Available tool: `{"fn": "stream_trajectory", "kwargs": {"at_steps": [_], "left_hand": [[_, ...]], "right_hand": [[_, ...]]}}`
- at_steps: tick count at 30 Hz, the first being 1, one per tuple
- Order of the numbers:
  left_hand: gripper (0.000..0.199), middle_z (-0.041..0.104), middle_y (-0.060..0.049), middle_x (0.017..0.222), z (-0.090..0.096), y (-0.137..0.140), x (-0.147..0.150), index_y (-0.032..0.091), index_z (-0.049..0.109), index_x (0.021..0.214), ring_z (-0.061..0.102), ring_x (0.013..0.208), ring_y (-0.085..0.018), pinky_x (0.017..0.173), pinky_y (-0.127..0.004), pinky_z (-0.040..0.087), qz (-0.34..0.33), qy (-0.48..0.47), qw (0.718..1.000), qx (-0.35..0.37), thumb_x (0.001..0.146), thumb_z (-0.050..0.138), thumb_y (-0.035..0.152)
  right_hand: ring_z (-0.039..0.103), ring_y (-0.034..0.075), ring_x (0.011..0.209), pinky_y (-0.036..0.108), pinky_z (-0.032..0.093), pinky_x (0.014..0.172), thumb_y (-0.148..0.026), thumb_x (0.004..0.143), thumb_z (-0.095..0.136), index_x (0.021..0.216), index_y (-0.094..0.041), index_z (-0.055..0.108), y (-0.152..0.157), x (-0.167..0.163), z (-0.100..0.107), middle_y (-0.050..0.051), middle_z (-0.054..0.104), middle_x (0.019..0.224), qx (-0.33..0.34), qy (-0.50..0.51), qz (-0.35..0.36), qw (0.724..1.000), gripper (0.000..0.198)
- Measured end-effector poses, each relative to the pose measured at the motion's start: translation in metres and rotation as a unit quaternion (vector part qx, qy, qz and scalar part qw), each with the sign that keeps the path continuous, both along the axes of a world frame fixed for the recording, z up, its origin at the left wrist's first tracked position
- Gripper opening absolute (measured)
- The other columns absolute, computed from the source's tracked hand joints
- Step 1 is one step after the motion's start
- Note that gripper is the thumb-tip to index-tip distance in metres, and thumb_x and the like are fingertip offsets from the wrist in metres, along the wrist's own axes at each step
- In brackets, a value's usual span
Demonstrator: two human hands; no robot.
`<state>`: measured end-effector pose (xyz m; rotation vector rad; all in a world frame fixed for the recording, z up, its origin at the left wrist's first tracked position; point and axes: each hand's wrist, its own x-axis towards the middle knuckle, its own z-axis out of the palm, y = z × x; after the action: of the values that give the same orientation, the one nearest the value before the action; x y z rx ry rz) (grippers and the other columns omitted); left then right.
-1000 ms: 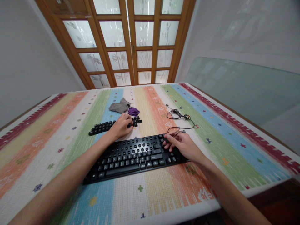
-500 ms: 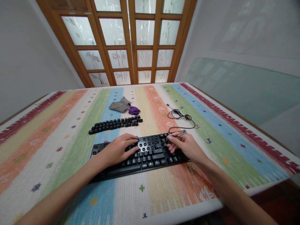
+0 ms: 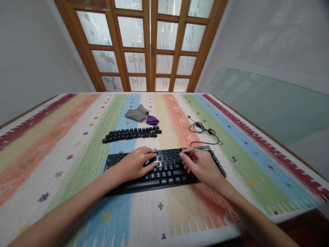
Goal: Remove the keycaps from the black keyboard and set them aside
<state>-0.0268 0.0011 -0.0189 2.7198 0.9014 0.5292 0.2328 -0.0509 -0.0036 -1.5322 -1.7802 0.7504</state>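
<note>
A black computer keyboard [image 3: 154, 182] lies on the table, its upper rows stripped to bare key stems and its lower rows still capped. My left hand [image 3: 140, 163] rests on its left-middle part, fingers and thumb stretched out and apart, touching the surface. Over the right part, my right hand [image 3: 202, 164] is closed in a pinch near the Enter key area. A thin metal tool showed in that pinch half a second ago; now the fingers largely hide it. Behind the keyboard, removed black keycaps [image 3: 128, 134] stand in neat rows.
A grey cloth [image 3: 136, 114] and a purple cloth [image 3: 152, 120] lie beyond the keycaps. The keyboard's coiled black cable [image 3: 203, 128] is at the back right. A striped tablecloth [image 3: 82, 164] covers the table. Wooden doors [image 3: 151, 51] with glass panes stand behind.
The view has shifted, so everything sits slightly further right. My right hand has turned over the keyboard, and the metal tool is now mostly hidden. My left hand keeps its place.
</note>
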Motion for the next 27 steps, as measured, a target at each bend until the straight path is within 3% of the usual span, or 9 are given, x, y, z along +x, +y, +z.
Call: {"fn": "stream_trajectory", "kwargs": {"at_steps": [3, 7, 10, 16, 21, 27], "left_hand": [[0.03, 0.068, -0.013, 0.117, -0.001, -0.001, 0.0, 0.015, 0.07, 0.112, 0.065, 0.107, -0.025, 0.096, -0.039, 0.052, 0.001, 0.01, 1.0, 0.003, 0.095, 0.056, 0.036], [0.03, 0.069, -0.013, 0.116, 0.0, -0.002, 0.002, 0.015, 0.071, 0.11, 0.065, 0.106, -0.025, 0.096, -0.039, 0.052, 0.0, 0.012, 1.0, 0.012, 0.097, 0.054, 0.036], [0.031, 0.068, -0.014, 0.117, 0.002, -0.003, 0.002, 0.014, 0.072, 0.109, 0.065, 0.107, -0.025, 0.098, -0.039, 0.051, -0.004, 0.026, 1.0, 0.012, 0.098, 0.052, 0.035], [0.031, 0.068, -0.013, 0.118, 0.004, -0.003, 0.001, 0.015, 0.072, 0.107, 0.065, 0.106, -0.024, 0.098, -0.037, 0.05, -0.01, 0.042, 0.999, 0.024, 0.099, 0.051, 0.035], [0.031, 0.067, -0.014, 0.118, 0.004, -0.002, 0.001, 0.014, 0.072, 0.107, 0.065, 0.106, -0.024, 0.097, -0.037, 0.05, -0.013, 0.041, 0.999, 0.014, 0.099, 0.051, 0.034], [0.03, 0.067, -0.014, 0.12, 0.003, -0.002, 0.0, 0.014, 0.073, 0.108, 0.064, 0.11, -0.026, 0.099, -0.04, 0.049, -0.009, 0.035, 0.999, -0.009, 0.098, 0.052, 0.034]], "right_hand": [[0.065, 0.022, 0.061, 0.034, 0.048, 0.062, -0.033, 0.095, 0.052, 0.082, -0.019, 0.066, 0.002, -0.011, 0.011, 0.007, 0.069, 0.068, 0.074, -0.155, 0.035, 0.985, 0.024], [0.064, 0.023, 0.064, 0.034, 0.043, 0.064, -0.029, 0.097, 0.045, 0.079, -0.016, 0.065, 0.011, -0.018, 0.023, 0.009, 0.068, 0.067, 0.079, -0.258, 0.061, 0.961, 0.029], [0.063, 0.021, 0.062, 0.032, 0.041, 0.063, -0.025, 0.096, 0.043, 0.073, -0.016, 0.063, 0.018, -0.014, 0.028, 0.008, 0.066, 0.063, 0.056, -0.252, 0.08, 0.963, 0.031], [0.06, 0.016, 0.05, 0.027, 0.038, 0.054, -0.026, 0.093, 0.044, 0.069, -0.017, 0.059, 0.031, -0.004, 0.026, 0.003, 0.065, 0.057, -0.024, -0.138, 0.057, 0.988, 0.031], [0.059, 0.016, 0.053, 0.027, 0.035, 0.054, -0.021, 0.09, 0.044, 0.067, -0.017, 0.056, 0.047, -0.006, 0.022, 0.002, 0.062, 0.055, -0.013, -0.17, 0.064, 0.983, 0.027], [0.058, 0.015, 0.052, 0.026, 0.037, 0.055, -0.017, 0.086, 0.046, 0.067, -0.017, 0.057, 0.063, -0.001, 0.028, 0.0, 0.058, 0.053, -0.045, -0.161, 0.07, 0.983, 0.022]]}}
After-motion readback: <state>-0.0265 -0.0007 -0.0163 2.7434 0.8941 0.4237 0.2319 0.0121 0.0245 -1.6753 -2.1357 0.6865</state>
